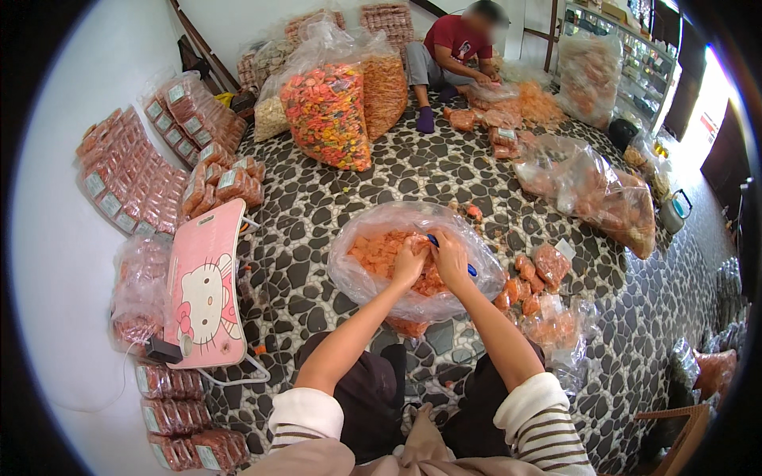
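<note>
A large clear plastic bag lies open on the floor in front of me, holding a heap of flat orange pieces. Over the heap, my right hand is closed round a slim blue tool, which sticks out on both sides of the fist; its exact kind cannot be made out. My left hand is close beside it, fingers pinched together above the pieces. What those fingers hold is hidden.
Right of the bag lie small orange packs and crumpled clear plastic. A pink folding table and stacked packs line the left wall. Big filled bags stand behind. At the back, another person sits handling orange pieces.
</note>
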Demonstrator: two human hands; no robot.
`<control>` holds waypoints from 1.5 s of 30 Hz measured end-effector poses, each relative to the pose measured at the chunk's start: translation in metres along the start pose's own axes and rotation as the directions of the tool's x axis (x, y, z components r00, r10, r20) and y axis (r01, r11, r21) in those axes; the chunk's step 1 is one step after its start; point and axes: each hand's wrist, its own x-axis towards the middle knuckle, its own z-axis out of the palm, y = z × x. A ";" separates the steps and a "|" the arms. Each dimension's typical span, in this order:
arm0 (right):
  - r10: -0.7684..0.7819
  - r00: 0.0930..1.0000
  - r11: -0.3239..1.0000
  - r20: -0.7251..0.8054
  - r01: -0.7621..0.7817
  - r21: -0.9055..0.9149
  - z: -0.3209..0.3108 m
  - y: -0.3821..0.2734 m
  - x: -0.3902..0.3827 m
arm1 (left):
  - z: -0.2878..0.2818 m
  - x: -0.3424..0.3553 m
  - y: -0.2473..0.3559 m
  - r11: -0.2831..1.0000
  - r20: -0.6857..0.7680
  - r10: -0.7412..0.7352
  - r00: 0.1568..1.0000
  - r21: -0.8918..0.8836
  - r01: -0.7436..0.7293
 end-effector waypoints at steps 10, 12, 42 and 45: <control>0.385 0.908 0.909 -0.165 -0.404 -0.105 -0.005 0.060 0.007 | -0.009 0.007 -0.025 0.977 -0.126 -0.183 0.975 0.086 0.194; 0.467 0.881 0.881 -0.077 -0.471 -0.037 -0.015 0.076 0.009 | -0.018 0.010 -0.027 0.979 -0.179 -0.187 0.966 0.052 0.199; 0.337 0.848 0.693 0.410 -0.518 0.501 0.013 0.027 0.014 | -0.010 0.013 -0.006 0.912 0.002 0.322 0.947 0.266 -0.311; 0.351 0.843 0.731 0.407 -0.518 0.443 0.012 0.022 0.015 | -0.018 0.017 -0.002 0.930 0.037 0.264 0.964 0.256 -0.264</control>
